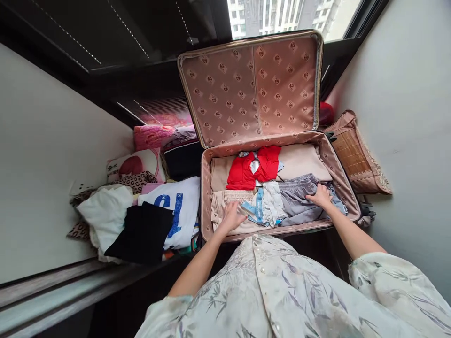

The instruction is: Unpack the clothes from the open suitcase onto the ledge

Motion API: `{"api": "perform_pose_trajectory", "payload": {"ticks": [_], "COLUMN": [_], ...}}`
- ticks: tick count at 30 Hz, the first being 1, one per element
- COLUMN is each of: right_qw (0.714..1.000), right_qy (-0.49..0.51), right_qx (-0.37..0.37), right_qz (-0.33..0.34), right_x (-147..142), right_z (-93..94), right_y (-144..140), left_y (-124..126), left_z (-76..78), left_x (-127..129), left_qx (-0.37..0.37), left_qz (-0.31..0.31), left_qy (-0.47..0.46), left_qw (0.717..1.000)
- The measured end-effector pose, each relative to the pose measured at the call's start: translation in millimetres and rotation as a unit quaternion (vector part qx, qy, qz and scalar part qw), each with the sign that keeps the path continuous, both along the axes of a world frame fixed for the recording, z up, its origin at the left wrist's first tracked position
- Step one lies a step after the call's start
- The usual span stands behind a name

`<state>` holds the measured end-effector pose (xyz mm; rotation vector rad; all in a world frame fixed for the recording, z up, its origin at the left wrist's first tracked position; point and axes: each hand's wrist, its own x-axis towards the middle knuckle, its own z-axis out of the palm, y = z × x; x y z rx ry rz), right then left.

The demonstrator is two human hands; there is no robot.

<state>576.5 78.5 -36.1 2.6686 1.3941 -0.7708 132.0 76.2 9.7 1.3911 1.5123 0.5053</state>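
Observation:
An open suitcase (260, 89) with a pink patterned lining lies before me, folded clothes in its base. My left hand (232, 217) rests at the beige elastic-waist garment (220, 211) on the near left, fingers spread and slightly blurred. Close to its fingertips are a white garment (273, 199) and a light-blue printed band (260, 206). My right hand (321, 197) lies on the grey elastic-waist garment (296, 197) at the near right, fingers apart. Behind these, a red garment (243, 171) sits over beige folded cloth (301, 159).
Left of the suitcase are piled clothes: a black folded garment (144, 232), a white one (107, 211) and a white-and-blue jersey (188, 202). A brown woven mat-like cushion (355, 157) leans at the right wall. The lid stands against the window (289, 16).

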Motion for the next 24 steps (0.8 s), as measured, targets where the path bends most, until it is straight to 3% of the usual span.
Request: {"api": "perform_pose_trajectory", "payload": {"ticks": [3, 7, 12, 16, 19, 24], "right_qw": [0.999, 0.983, 0.954, 0.930, 0.944, 0.989], "right_qy": [-0.022, -0.051, 0.098, 0.150, 0.158, 0.102], "right_qx": [0.036, 0.160, 0.162, 0.173, 0.180, 0.110], "right_qz": [0.016, 0.078, 0.233, 0.288, 0.229, 0.018], "right_x": [-7, -29, -88, -145, -167, -163], "right_z": [3.9, 25.6, 31.9, 26.9, 26.9, 17.7], "right_y": [-7, -5, 28, 73, 111, 168], "left_y": [7, 15, 37, 66, 83, 107], "left_z": [-12.9, -25.3, -30.8, -28.7, -28.0, -37.6], "left_x": [37, 71, 82, 74, 63, 47], "left_qx": [0.008, 0.029, 0.066, 0.052, 0.018, -0.036], "left_qz": [-0.077, -0.134, -0.074, -0.024, -0.013, 0.038], "left_qy": [0.114, 0.223, 0.296, 0.320, 0.317, 0.307], "left_qw": [0.991, 0.965, 0.950, 0.946, 0.948, 0.950]}}
